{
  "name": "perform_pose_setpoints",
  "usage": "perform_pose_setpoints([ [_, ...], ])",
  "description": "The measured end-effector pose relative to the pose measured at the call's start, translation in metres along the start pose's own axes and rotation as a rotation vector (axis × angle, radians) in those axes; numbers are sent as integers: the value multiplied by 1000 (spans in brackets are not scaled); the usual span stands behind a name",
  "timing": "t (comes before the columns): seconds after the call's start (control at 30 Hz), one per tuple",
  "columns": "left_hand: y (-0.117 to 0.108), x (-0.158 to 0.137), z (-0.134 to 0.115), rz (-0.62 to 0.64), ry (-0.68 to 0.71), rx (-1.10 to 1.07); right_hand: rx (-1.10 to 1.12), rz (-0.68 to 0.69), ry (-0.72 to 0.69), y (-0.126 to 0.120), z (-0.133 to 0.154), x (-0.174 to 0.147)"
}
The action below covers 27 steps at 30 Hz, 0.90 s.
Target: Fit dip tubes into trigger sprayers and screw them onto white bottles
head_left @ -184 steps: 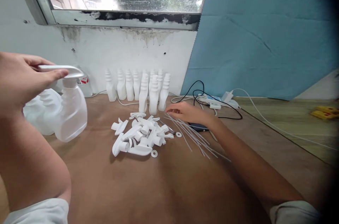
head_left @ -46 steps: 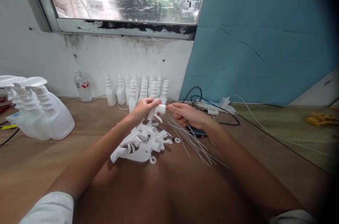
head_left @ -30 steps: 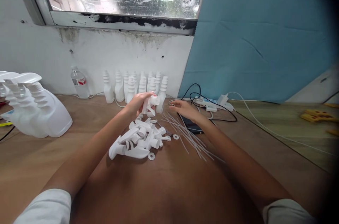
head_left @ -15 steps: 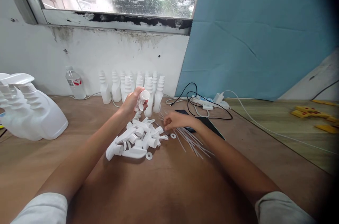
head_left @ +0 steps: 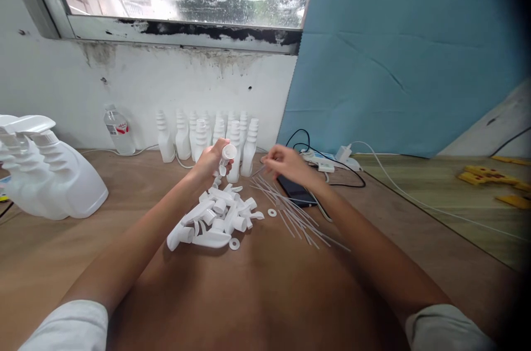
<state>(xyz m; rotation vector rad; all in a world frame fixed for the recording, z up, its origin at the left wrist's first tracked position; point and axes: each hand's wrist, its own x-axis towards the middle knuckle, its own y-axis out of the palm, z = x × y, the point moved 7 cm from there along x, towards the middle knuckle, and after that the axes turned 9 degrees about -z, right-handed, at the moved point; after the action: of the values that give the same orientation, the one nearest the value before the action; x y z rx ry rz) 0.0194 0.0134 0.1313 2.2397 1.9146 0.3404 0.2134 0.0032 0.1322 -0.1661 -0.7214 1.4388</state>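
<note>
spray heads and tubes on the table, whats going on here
A person sits at a brown table. The left hand holds up a white spray head, its open end facing the right hand, which pinches a thin tube. Below lie a pile of spray heads and loose tubes; small bottles stand by the wall.

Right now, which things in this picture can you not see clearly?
- Head view: whether the right hand pinches a thin tube; motion blur hides it.
- Spray head in the left hand: fingers cover its body.
- Phone: the right wrist covers part.
- Finished bottles: the left edge cuts them.
</note>
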Motion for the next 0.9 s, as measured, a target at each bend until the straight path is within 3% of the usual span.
perform_pose_setpoints([
  [0.13,-1,0,-1,3,21,30,501,-345,-312,-57,57,-14],
  [0.27,1,-1,2,4,-8,39,548,-501,-551,-79,96,-47],
  [0.53,10,-8,5,54,-77,51,258,-423,-661,-56,113,-68],
  [0.67,13,-10,8,61,-143,35,-40,-453,-874,-47,125,-81],
  [0.77,14,-12,14,72,-217,33,-149,-392,-1009,-35,136,-90],
  [0.9,16,-13,16,108,-215,60,-99,-292,-913,-23,134,-84],
])
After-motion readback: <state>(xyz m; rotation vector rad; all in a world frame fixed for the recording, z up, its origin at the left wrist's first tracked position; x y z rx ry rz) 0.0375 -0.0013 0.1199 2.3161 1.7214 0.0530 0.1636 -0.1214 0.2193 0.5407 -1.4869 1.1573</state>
